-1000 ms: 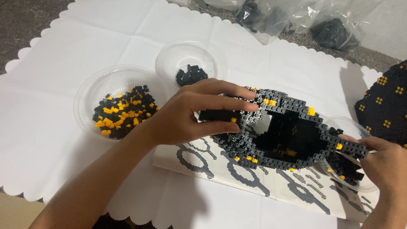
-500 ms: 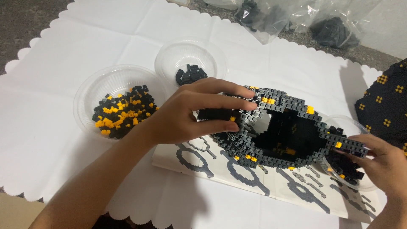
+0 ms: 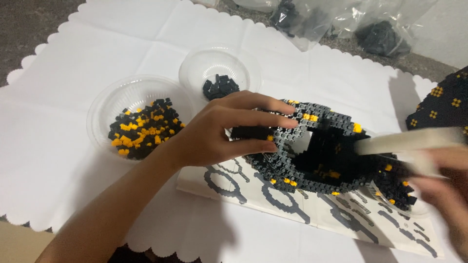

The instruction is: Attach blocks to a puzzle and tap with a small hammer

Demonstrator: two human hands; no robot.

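**Left hand steadies a brick-built ring while the right brings in a pale tool**

The left hand (image 3: pixel 214 136) lies across the near-left side of a dark grey and black ring (image 3: pixel 312 146) made of tiny building bricks, dotted with yellow ones. Its fingers (image 3: pixel 263 122) are stretched out and slightly spread, pressing on the ring's rim and on a small black block just under the fingertips; they rest on it rather than close around it. The right hand (image 3: pixel 443 180) is blurred at the right edge. It carries a pale, flat tool (image 3: pixel 404 141) whose tip reaches over the ring's far-right side; how tightly those fingers close I cannot tell.

The ring looks light but brittle: many small pieces pressed together, likely to come apart if squeezed or twisted. A hold is probably safest low on the thick outer wall, spread across several fingers, not on the thin top rows.

The ring sits on a printed instruction sheet (image 3: pixel 302 209), which lies on a white scallop-edged cloth (image 3: pixel 73 190). Just beyond the left wrist stands a clear bowl (image 3: pixel 139 122) of black and yellow bricks; past the fingertips is a smaller bowl (image 3: pixel 219 73) holding a few black ones. Plastic bags (image 3: pixel 341 24) lie at the cloth's far edge on a grey floor.
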